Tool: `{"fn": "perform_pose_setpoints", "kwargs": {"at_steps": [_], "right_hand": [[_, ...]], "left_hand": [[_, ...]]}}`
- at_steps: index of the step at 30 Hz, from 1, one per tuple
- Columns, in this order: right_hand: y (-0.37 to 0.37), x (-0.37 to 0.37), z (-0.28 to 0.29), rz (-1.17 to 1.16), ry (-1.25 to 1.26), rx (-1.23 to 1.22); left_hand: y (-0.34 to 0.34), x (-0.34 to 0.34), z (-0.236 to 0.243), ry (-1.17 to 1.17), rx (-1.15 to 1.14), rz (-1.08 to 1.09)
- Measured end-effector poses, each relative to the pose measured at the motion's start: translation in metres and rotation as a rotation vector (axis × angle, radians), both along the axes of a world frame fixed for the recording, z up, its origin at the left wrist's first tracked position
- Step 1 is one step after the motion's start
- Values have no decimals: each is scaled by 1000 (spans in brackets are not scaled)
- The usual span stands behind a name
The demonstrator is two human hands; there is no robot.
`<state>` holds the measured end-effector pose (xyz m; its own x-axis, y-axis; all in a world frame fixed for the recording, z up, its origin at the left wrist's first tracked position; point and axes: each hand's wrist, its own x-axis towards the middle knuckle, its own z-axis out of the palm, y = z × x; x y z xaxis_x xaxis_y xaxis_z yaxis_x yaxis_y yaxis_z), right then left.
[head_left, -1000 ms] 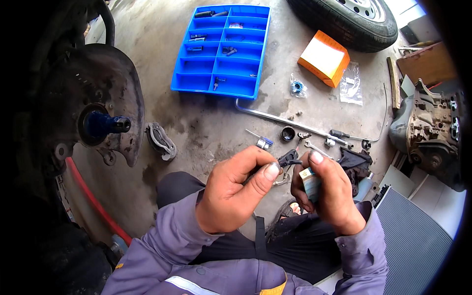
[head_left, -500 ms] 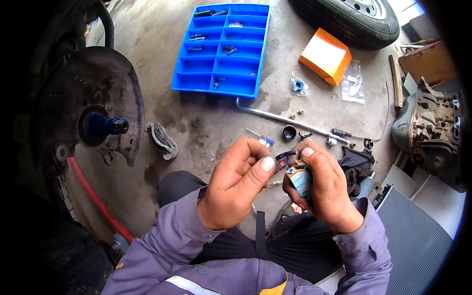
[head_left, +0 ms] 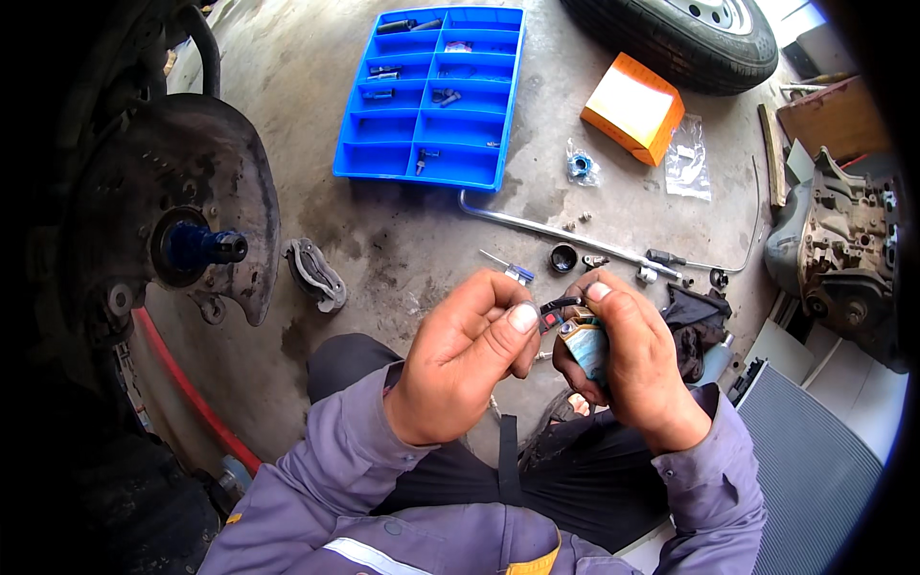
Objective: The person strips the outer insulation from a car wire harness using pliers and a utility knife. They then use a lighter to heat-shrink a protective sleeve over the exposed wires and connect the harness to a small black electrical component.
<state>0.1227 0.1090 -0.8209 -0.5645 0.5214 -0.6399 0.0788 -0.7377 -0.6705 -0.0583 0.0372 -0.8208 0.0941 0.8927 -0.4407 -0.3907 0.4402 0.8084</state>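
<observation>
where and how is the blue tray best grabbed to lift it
Probably two-handed by the side rims, from the near end: the tray is wide, shallow and open-topped, lying flat with loose parts inside, so keep it level.

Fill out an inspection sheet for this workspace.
Surface: stained grey concrete floor.
Job's things: thin black curved strip; small pale-blue, tan-edged block.
Clutter: blue plastic compartment tray with small dark parts; orange cardboard box.
Hands: left hand pinched at the strip; right hand gripping the block.
Cables: cannot tell whether the strip is one; red flexible hose at left.
Surroundings: black rubber tyre on white metal wheel.
</observation>
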Motion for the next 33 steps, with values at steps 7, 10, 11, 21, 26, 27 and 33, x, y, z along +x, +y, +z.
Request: {"fn": "perform_pose_setpoints", "kwargs": {"at_steps": [7,10,11,21,26,27,33], "right_hand": [[0,-1,-2,-14,9,-10],[0,-1,-1,-9,0,-10],[1,-2,-1,-13,-4,-12],[2,-2,-2,-16,2,-20],[3,1,-5,-16,16,-46],[4,1,-5,-15,18,-53],[5,-2,-2,-56,-14,-55]], "left_hand": [[2,-1,1,5,-34,-26],[2,-2,0,-5,-39,-31],[2,-2,0,-6,-44,-30],[2,4,-4,111,22,54],[2,3,-3,117,47,37],[3,3,-3,126,54,36],[2,4,-12,183,203,47]]}}
